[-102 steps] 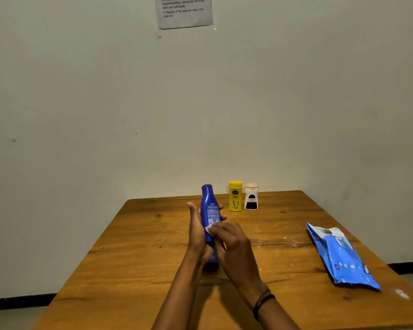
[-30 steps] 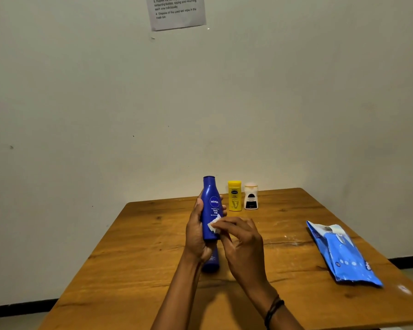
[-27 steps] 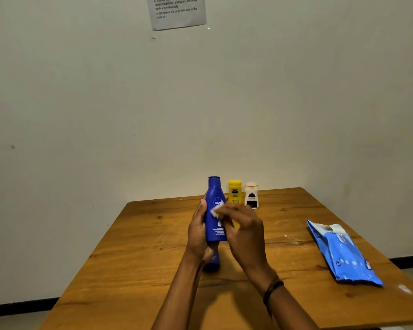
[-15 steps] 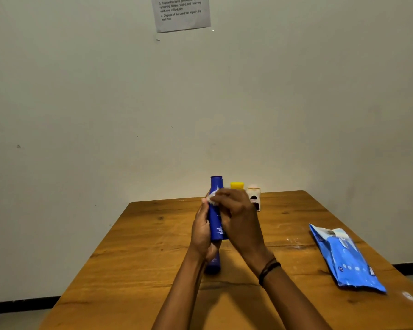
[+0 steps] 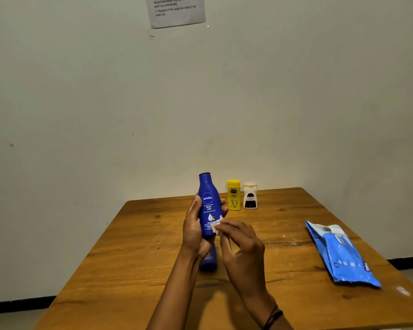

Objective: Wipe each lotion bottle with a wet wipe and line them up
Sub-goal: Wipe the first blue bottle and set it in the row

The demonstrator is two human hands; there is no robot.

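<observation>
Currently | left hand (image 5: 196, 232) grips bottle (image 5: 208, 203); right hand (image 5: 244, 251) pinches wipe (image 5: 217, 227) on it | table (image 5: 141, 246) edges distant

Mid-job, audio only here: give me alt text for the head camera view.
The left hand grips an upright blue lotion bottle over a wooden table while the right hand pinches a white wet wipe against its label. A yellow bottle and a white bottle stand side by side at the far edge; a blue wipes pack lies on the right.
</observation>
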